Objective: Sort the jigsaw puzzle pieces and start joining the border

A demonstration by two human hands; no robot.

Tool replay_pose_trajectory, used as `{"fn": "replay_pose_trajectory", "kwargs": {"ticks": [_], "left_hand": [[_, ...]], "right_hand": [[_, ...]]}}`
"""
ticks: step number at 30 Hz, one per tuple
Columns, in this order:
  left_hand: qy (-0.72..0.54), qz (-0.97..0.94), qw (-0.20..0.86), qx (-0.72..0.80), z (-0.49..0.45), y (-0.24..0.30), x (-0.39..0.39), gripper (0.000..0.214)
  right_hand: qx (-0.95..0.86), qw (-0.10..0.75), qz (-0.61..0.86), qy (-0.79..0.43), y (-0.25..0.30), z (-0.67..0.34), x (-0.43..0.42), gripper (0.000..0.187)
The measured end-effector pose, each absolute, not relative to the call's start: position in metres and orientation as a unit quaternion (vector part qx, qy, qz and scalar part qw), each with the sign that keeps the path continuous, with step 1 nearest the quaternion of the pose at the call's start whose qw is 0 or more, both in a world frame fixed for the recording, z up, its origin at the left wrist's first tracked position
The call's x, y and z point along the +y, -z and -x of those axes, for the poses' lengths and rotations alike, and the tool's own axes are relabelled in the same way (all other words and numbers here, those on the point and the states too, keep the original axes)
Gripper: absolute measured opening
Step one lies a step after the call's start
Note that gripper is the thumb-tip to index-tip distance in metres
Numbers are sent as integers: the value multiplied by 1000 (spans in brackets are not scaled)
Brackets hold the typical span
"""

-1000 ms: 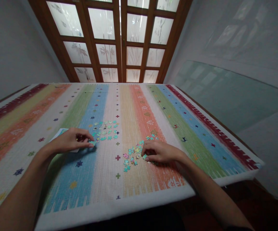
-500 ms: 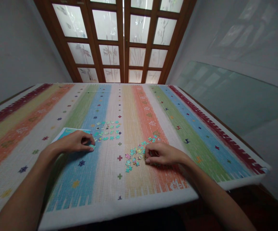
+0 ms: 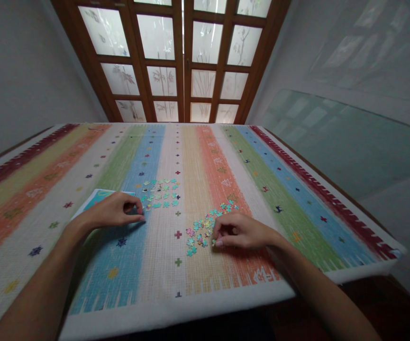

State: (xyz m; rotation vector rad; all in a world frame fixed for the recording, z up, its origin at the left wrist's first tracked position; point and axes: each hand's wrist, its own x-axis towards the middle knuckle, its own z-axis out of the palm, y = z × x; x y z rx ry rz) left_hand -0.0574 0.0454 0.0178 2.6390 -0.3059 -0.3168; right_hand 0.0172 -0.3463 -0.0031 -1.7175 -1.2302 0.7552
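Two groups of small jigsaw pieces lie on a striped cloth (image 3: 205, 156). The left group (image 3: 160, 194), mostly teal, is spread out flat. The right group (image 3: 205, 227) is a looser, mixed-colour heap. My left hand (image 3: 114, 210) rests at the near left edge of the left group, thumb and fingers pinched together; a piece between them cannot be made out. My right hand (image 3: 240, 232) lies at the right edge of the heap, fingers curled down onto its pieces. A teal card (image 3: 96, 199) pokes out from under my left hand.
The cloth covers a table whose front edge (image 3: 190, 308) runs just below my forearms and whose right edge (image 3: 368, 265) drops to a dark floor. Wooden doors with frosted panes (image 3: 183, 61) stand beyond the far end. Grey walls close both sides.
My left hand has drawn slightly back toward me from the left group, uncovering more of the teal card. My right hand's fingers have curled in at the heap's edge. The view has shifted a little.
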Motion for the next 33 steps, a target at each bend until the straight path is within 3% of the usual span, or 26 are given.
{"fn": "replay_pose_trajectory", "kwargs": {"ticks": [8, 15, 25, 29, 33], "left_hand": [[-84, -887, 298, -343, 84, 1, -77, 30], [-212, -873, 190, -396, 93, 23, -102, 20], [-138, -901, 180, -370, 88, 12, -92, 23], [-107, -909, 224, -336, 78, 0, -58, 22], [-67, -953, 171, -241, 71, -11, -13, 28]], "right_hand": [[-451, 475, 691, -305, 7, 1, -332, 20], [-425, 481, 707, -298, 12, 6, -327, 20], [-407, 484, 714, -301, 10, 5, -327, 27], [-408, 481, 732, -257, 3, -4, -332, 29], [-392, 489, 746, -226, -1, -18, -342, 32]]}}
